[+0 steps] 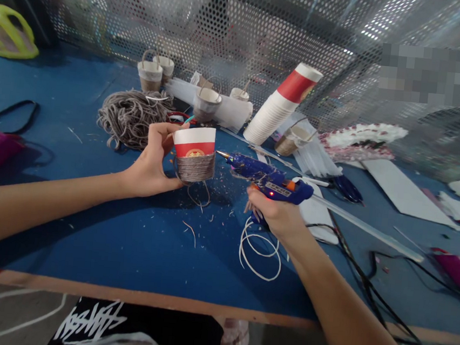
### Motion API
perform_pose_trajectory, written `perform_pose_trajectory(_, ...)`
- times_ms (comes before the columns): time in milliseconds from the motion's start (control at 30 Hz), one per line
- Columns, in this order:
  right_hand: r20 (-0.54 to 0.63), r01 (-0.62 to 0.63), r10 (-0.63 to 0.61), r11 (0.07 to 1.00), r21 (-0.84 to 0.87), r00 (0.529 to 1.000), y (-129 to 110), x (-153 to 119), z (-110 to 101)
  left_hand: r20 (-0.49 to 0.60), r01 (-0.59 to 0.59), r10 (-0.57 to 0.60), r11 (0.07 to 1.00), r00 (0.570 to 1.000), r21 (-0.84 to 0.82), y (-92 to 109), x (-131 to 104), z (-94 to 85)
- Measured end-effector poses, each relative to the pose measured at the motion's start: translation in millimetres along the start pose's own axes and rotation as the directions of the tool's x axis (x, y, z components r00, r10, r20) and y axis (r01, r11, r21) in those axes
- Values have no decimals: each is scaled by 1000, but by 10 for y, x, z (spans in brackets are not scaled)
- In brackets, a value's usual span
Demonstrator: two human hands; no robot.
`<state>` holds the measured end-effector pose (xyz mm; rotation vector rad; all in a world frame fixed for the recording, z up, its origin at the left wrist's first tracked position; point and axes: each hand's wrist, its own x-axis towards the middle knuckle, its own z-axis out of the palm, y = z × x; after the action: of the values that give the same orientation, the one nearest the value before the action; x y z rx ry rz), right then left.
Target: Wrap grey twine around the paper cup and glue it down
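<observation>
My left hand [155,162] grips a red and white paper cup [195,143] by its rim and base, holding it above the blue table. Grey-brown cord [195,167] is wound in rows around the cup's lower half. My right hand [269,206] is closed around the handle of a blue glue gun [268,177] whose small light glows red. The gun's nozzle points left, at or very near the cup's right side by the top edge of the cord; I cannot tell if they touch. A clear glue stick [371,229] runs out of its back.
Behind the cup lies a heap of grey cord [131,117]. A leaning stack of paper cups [274,109] stands at the back, near several small cord-wrapped baskets [207,104]. White string [260,257] curls by my right wrist. Black cables [366,283] cross the right side. Perforated metal [244,27] borders the back.
</observation>
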<state>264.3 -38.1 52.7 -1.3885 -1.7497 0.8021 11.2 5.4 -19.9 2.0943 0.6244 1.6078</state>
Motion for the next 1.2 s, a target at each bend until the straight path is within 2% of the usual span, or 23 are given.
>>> perform_pose_trajectory(233,36,5,-5,1000,14,999,-60,-15,-10,19,-10,9,999,1000,38,-24,-1,-16)
perform_pose_trajectory(433,40,72,-71,997,-35,997,-8,-11,-31,-8,-32,32,998,999,45,-3,11,-9)
perform_pose_trajectory(967,34,78,-79,997,13,996,-20,-25,-14,-18,-29,28,999,999,-32,6,6,-12)
perform_pose_trajectory(1200,31,90,-91,996,22,995,-20,-34,-12,-8,-98,98,995,995,-15,2,22,-27)
